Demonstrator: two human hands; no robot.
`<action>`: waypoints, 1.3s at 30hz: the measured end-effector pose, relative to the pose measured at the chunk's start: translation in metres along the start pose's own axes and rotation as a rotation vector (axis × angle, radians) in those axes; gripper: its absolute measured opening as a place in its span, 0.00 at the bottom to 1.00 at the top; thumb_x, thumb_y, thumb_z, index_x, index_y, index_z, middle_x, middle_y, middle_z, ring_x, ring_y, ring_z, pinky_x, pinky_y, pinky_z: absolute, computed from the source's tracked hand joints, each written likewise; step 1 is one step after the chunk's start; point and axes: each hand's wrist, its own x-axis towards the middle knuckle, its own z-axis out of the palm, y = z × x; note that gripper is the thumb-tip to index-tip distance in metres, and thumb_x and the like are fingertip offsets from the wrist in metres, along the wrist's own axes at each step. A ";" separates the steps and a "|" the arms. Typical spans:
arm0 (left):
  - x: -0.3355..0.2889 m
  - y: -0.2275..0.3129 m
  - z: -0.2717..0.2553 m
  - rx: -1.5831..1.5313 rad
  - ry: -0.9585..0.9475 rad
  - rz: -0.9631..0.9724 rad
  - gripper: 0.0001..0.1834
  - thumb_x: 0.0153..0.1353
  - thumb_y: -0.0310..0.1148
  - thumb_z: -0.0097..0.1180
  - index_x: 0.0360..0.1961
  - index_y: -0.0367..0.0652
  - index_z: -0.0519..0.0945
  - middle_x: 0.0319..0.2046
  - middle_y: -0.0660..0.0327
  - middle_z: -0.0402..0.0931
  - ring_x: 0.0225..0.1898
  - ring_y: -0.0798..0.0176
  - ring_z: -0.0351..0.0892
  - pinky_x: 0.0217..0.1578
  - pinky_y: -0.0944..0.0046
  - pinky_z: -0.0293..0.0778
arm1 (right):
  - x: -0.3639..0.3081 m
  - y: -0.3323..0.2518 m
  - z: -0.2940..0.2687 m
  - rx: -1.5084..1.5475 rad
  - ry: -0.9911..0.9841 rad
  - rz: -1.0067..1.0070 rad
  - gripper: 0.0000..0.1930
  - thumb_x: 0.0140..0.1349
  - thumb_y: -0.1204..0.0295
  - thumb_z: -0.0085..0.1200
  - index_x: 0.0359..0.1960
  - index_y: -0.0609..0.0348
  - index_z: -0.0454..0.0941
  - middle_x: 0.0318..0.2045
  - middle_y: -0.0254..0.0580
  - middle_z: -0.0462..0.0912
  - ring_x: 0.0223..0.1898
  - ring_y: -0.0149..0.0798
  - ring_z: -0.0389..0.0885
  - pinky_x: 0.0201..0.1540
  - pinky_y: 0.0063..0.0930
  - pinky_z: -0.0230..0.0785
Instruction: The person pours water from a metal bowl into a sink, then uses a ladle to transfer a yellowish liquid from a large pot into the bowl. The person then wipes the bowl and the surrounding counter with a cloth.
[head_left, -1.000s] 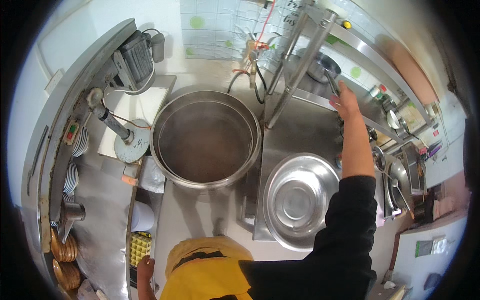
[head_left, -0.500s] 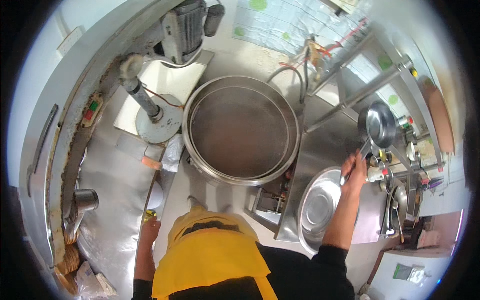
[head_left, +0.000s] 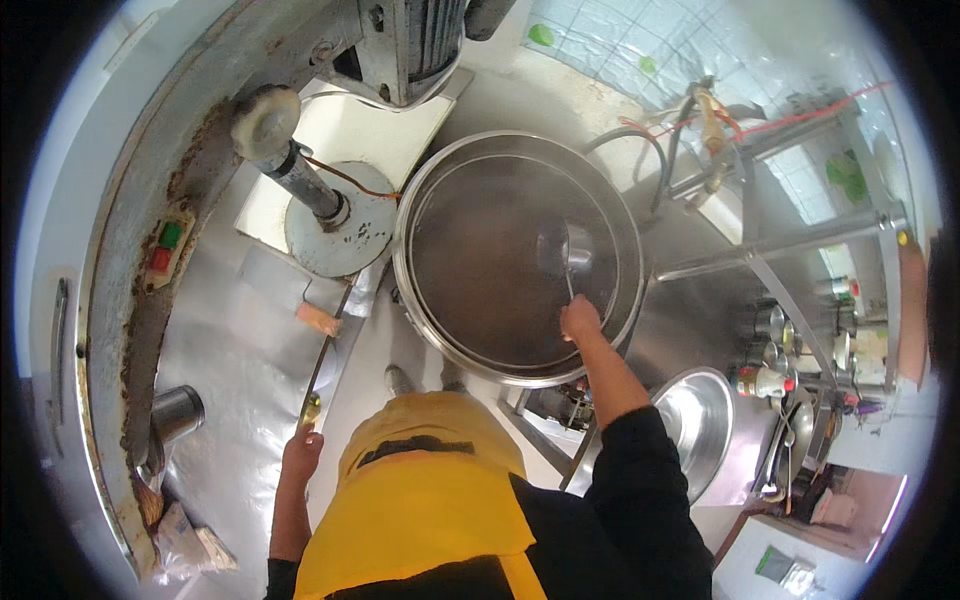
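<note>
A wide round steel pot (head_left: 420,330) full of murky brown liquid stands ahead of me. My right hand (head_left: 581,320) reaches over its near right side, fingers wrapped round the handle of a metal dipper (head_left: 567,262). The dipper's bowl is over or in the liquid; I cannot tell how deep. Low on the left, at the counter's edge, my left hand (head_left: 301,452) is closed around a small yellow object (head_left: 313,407), mostly hidden by the fingers. A cleaver with a wooden handle (head_left: 318,319) lies on the counter just beyond that hand.
To the right, a steel basin (head_left: 697,425) sits on a worktop beside spice containers, bottles and utensils. A rusty machine frame (head_left: 150,260) with red and green buttons arches over the left counter (head_left: 225,400). A metal cup (head_left: 177,412) and a round-based post (head_left: 335,240) stand there.
My right hand has swung the dipper left from above the right worktop to over the pot. My left hand stays by the counter edge. The view has shifted slightly.
</note>
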 end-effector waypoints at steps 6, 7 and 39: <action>-0.052 -0.058 0.019 -0.077 0.018 -0.175 0.24 0.62 0.41 0.53 0.55 0.38 0.75 0.44 0.42 0.80 0.48 0.46 0.80 0.49 0.55 0.74 | 0.073 -0.010 0.042 -0.041 -0.184 0.056 0.15 0.63 0.69 0.52 0.48 0.67 0.75 0.51 0.58 0.78 0.54 0.51 0.78 0.53 0.40 0.73; -0.058 -0.060 0.022 -0.027 0.023 -0.207 0.23 0.61 0.40 0.54 0.54 0.37 0.76 0.42 0.42 0.80 0.47 0.45 0.81 0.48 0.55 0.75 | 0.089 -0.001 0.069 0.028 -0.159 0.125 0.15 0.64 0.69 0.52 0.48 0.67 0.75 0.52 0.58 0.78 0.55 0.51 0.77 0.54 0.40 0.73; 0.040 0.000 0.006 -0.010 -0.147 0.259 0.24 0.59 0.42 0.57 0.51 0.37 0.77 0.38 0.48 0.83 0.40 0.53 0.84 0.44 0.58 0.77 | -0.204 -0.047 -0.115 1.513 -0.253 0.029 0.13 0.68 0.63 0.48 0.27 0.55 0.67 0.13 0.32 0.66 0.11 0.29 0.63 0.13 0.23 0.53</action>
